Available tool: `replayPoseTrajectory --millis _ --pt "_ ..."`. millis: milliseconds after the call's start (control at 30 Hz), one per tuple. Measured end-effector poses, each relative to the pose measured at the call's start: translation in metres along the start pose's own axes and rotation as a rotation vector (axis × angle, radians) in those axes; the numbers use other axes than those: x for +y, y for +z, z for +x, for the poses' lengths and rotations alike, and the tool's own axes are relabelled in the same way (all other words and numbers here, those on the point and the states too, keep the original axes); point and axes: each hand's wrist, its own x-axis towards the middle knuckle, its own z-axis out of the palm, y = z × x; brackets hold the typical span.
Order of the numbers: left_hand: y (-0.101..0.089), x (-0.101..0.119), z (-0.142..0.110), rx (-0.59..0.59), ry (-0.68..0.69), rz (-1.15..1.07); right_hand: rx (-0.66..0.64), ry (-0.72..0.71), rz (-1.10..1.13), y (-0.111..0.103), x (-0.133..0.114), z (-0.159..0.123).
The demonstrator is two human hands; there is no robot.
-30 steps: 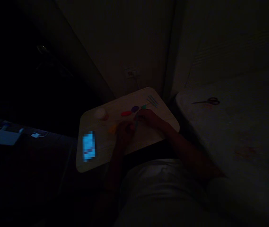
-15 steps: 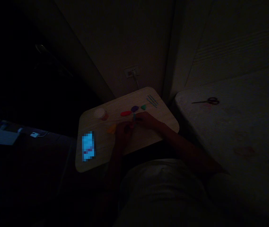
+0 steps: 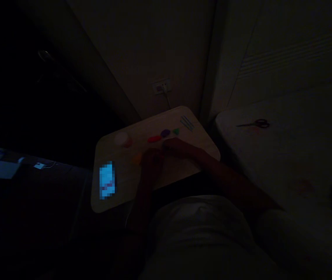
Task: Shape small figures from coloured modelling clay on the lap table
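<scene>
The room is very dark. Both hands rest together on a small light wooden lap table (image 3: 183,171). My left hand (image 3: 151,165) and my right hand (image 3: 177,147) meet near the table's middle, fingers curled around something small I cannot make out. Just beyond them lie a red lump (image 3: 154,139), a purple lump (image 3: 165,133) and a green piece (image 3: 176,131). An orange piece (image 3: 137,158) sits left of my left hand. Thin teal sticks (image 3: 187,123) lie at the far corner.
A lit phone (image 3: 107,180) lies on the table's near left. A small pale cup (image 3: 122,139) stands at the far left. Scissors (image 3: 255,124) lie on the bed (image 3: 285,155) to the right. A wall socket (image 3: 160,87) is behind the table.
My hands have drawn closer together and lower onto the table. The view has shifted slightly, and the picture has grown darker.
</scene>
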Motion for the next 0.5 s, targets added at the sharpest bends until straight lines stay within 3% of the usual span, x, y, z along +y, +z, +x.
replayPoseTrajectory --millis 500 --pt "0.0 -0.009 -0.004 -0.009 -0.053 -0.024 0.015 -0.003 -0.245 0.018 0.003 -0.002"
